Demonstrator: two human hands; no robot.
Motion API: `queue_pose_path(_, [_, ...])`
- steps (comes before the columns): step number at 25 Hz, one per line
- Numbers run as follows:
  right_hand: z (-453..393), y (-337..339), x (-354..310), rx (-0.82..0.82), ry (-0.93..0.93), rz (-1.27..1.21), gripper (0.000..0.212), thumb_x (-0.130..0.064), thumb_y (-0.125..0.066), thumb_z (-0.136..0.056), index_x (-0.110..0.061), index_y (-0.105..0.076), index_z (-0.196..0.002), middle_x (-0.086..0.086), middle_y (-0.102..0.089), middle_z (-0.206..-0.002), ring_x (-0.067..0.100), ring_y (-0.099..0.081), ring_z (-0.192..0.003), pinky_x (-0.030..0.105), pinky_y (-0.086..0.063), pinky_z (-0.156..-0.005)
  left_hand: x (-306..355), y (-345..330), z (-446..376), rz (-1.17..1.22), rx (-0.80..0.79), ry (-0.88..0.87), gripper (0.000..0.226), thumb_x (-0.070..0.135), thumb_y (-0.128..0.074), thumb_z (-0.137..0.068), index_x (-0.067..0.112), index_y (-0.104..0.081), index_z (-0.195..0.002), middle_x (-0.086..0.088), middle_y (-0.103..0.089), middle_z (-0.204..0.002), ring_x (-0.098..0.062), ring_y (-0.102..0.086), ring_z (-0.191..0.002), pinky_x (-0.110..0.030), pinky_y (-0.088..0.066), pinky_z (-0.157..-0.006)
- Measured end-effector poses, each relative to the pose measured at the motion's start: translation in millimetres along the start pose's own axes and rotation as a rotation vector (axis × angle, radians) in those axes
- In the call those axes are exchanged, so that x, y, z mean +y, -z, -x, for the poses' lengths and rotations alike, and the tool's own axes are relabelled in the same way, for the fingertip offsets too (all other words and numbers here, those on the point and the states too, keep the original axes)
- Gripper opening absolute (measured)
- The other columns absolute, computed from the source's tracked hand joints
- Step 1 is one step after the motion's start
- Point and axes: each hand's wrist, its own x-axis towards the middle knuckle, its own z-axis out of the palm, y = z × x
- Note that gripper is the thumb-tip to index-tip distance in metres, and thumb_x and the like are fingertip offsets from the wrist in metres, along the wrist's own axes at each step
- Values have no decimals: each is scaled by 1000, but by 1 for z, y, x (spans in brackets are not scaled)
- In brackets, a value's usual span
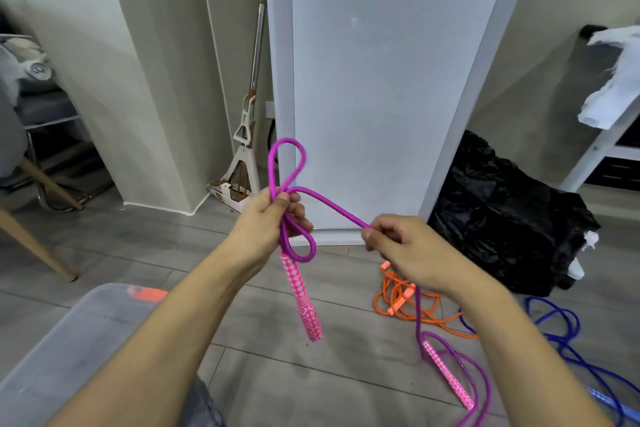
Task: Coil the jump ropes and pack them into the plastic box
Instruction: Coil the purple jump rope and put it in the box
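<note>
- Your left hand (273,218) pinches the purple jump rope (323,203) mid-frame, loops at 12 and 6 o'clock, pink handle (303,298) hanging.
- Your right hand (401,246), at 3 o'clock, grips the rope's run.
- Plastic box (69,340) sits at 8 o'clock.

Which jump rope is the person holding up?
The purple rope with pink handles, pinched in both hands. The orange rope and blue rope lie loose on the floor.

Even, soft daylight; wide-angle view.
Window glare on far white panel (391,80); left edge blurred, verticals bow outward, shadows faint.
</note>
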Motion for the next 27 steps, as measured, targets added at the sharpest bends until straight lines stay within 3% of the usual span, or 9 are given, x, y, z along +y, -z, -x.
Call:
queue_pose_path(3, [8,27,29,-150,-146,16,30,-21,-48,-105,-7,-65,-84,1,-45,-53,20,-42,-52,36,-40,-55,7,22,-18,337,261,40,29,6,-30,-106,7,-51,-86,3,-43,-51,-11,-46,-39,-29,-53,-53])
queue_pose_path(5, [8,35,36,-70,-175,37,31,-17,-45,-106,-10,-63,-81,-2,-43,-50,20,-39,-51,36,-36,-53,7,23,-20,396,328,72,28,5,-31,-103,11,-48,-81,6,-34,-45,-9,-30,-33,-22,-39,-42])
queue_pose_path(8, [0,21,18,183,-49,58,30,-19,-44,-105,-18,-58,-78,-11,-45,-46,7,-36,-46,26,-32,-50,-4,1,-9,218,215,140,22,7,-34,-101,10,-49,-85,5,-35,-46,-10,-29,-34,-25,-34,-46])
queue_pose_path(11, [-5,-10,-9,272,49,96,28,-26,-43,-105,-20,-54,-80,-19,-54,-56,6,-43,-51,24,-33,-53,-13,-26,7,42,45,156,23,9,-34,-103,7,-53,-90,3,-37,-50,-12,-33,-38,-25,-40,-48])
queue_pose_path(14, [-3,-35,-24,206,42,97,29,-32,-42,-105,-22,-52,-79,-11,-55,-61,8,-48,-59,31,-37,-58,-17,-44,22,-47,-47,127,25,12,-36,-105,7,-57,-94,1,-41,-57,-14,-37,-45,-29,-43,-52])
queue_pose_path(18, [0,-44,-28,137,55,157,30,-36,-39,-105,-25,-55,-83,-5,-62,-77,19,-57,-77,40,-46,-70,-18,-53,29,-90,-39,104,21,15,-40,-105,9,-54,-90,-2,-44,-65,-16,-38,-51,-28,-40,-52])
queue_pose_path(23, [6,-42,-30,65,54,222,27,-44,-39,-104,-41,-50,-79,-3,-66,-79,22,-60,-76,42,-51,-68,-20,-50,30,-193,-62,33,27,25,-43,-105,13,-53,-82,9,-43,-56,-10,-35,-47,-19,-31,-46])
queue_pose_path(25, [6,-43,-31,68,73,277,28,-41,-40,-103,-34,-51,-79,-3,-65,-76,22,-60,-74,42,-50,-67,-18,-49,31,-264,-92,-6,29,20,-43,-105,17,-49,-76,14,-41,-48,-6,-34,-45,-16,-30,-45])
queue_pose_path(27, [5,-43,-31,59,76,254,34,-38,-42,-104,-29,-52,-73,-8,-59,-63,11,-54,-60,34,-43,-59,-17,-48,28,-260,-68,-5,29,18,-42,-105,14,-50,-78,10,-46,-53,-6,-37,-45,-18,-33,-48])
